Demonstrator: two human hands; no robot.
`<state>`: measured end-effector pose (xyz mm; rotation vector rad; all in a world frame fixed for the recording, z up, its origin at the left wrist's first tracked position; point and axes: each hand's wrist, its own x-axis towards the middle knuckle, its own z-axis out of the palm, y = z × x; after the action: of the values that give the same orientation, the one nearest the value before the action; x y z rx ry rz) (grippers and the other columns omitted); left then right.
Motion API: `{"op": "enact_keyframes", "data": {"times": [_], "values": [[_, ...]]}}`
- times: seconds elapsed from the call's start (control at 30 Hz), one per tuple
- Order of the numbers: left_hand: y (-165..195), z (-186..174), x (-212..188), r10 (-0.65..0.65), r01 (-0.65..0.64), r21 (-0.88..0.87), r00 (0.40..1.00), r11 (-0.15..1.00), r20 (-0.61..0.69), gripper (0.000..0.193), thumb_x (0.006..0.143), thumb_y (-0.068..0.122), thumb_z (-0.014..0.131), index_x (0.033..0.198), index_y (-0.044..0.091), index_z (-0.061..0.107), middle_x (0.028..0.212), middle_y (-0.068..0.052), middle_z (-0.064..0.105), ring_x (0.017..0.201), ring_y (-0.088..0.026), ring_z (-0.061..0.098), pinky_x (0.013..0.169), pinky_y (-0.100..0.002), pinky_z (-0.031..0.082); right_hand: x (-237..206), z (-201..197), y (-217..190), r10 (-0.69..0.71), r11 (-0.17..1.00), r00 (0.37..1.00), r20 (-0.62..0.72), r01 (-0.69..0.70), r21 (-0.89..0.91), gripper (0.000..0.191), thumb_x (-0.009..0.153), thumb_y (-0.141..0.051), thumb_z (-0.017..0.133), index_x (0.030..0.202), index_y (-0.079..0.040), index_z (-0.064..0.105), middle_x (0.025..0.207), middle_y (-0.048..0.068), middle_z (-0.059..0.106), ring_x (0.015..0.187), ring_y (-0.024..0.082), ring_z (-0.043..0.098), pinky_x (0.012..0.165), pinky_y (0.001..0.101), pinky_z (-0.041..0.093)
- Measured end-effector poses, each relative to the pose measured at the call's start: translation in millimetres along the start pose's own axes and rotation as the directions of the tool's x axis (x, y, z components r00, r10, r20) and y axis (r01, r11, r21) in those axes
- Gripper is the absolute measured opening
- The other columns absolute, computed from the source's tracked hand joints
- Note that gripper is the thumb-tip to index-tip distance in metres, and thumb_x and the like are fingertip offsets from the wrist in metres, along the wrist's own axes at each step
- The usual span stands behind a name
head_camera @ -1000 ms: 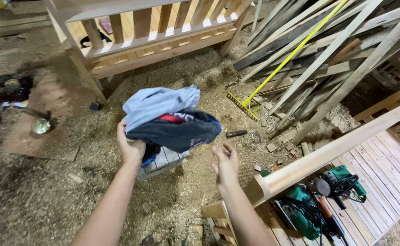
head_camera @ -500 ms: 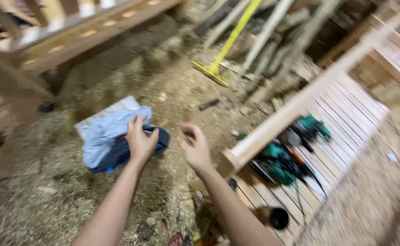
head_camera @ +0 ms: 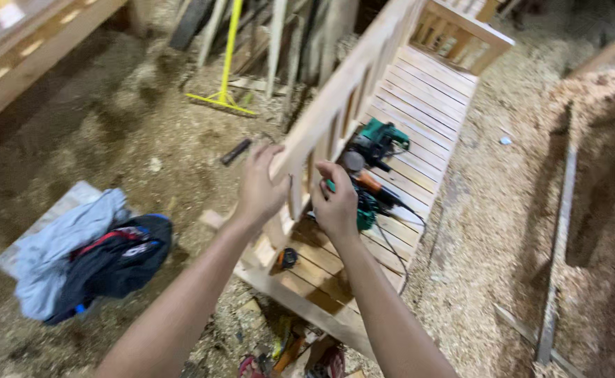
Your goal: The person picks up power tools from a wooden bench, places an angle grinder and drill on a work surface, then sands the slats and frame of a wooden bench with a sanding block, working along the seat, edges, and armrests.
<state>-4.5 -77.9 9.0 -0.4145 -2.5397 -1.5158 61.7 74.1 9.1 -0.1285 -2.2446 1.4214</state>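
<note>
Sawdust and wood shavings cover the workshop floor [head_camera: 146,140] across the whole head view, heaped highest at the right edge of the frame. Only this one view is given.

Running from lower centre to upper right lies a slatted wooden bed frame [head_camera: 419,105], its side rail [head_camera: 349,91] standing on edge with short upright balusters. Both hands are raised to the near end of that rail. The left hand [head_camera: 260,189] lies against the rail's outer face, fingers spread and loosely curled, holding nothing I can make out. The right hand [head_camera: 335,203] sits just beside it on the inner side, fingers curled towards a baluster; whether it actually clasps the wood cannot be told.

On the slats just beyond the right hand rest green power tools [head_camera: 374,143] with a black cord trailing down, apparently laid there to stay out of the dust.

At lower left a bundle of clothes [head_camera: 87,255], pale blue over dark navy, lies on a light board, well apart from both hands. A yellow rake [head_camera: 225,63] leans among stacked timber at upper centre, and a small dark stick [head_camera: 236,151] lies on the floor near the left hand.
</note>
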Motion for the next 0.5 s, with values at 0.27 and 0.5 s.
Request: {"op": "enact_keyframes", "data": {"times": [0.27, 0.5], "values": [[18.6, 144.0, -28.7, 0.122, -0.123, 0.015, 0.991, 0.992, 0.047, 0.053, 0.076, 0.004, 0.076, 0.127, 0.004, 0.064, 0.142, -0.024, 0.054, 0.136, -0.042, 0.047, 0.113, -0.045, 0.037, -1.1, -88.8, 101.6, 0.118, 0.988, 0.993, -0.012, -0.117, 0.1, 0.04, 0.091, 0.0, 0.064, 0.13, -0.006, 0.061, 0.128, 0.009, 0.065, 0.123, 0.02, 0.065, 0.102, 0.0372, 0.056], [-56.3, 230.4, -57.5, -0.034, 0.038, -0.071, 0.998, 0.997, 0.055, 0.066, 0.071, -0.015, 0.049, 0.131, 0.006, 0.064, 0.141, -0.021, 0.058, 0.135, -0.036, 0.055, 0.111, -0.039, 0.047, -17.6, -131.1, 196.5, 0.089, 0.991, 0.988, 0.127, -0.075, -0.114, 0.054, 0.085, -0.002, 0.069, 0.138, -0.008, 0.056, 0.134, 0.015, 0.061, 0.126, 0.03, 0.06, 0.099, 0.0413, 0.053]]}}
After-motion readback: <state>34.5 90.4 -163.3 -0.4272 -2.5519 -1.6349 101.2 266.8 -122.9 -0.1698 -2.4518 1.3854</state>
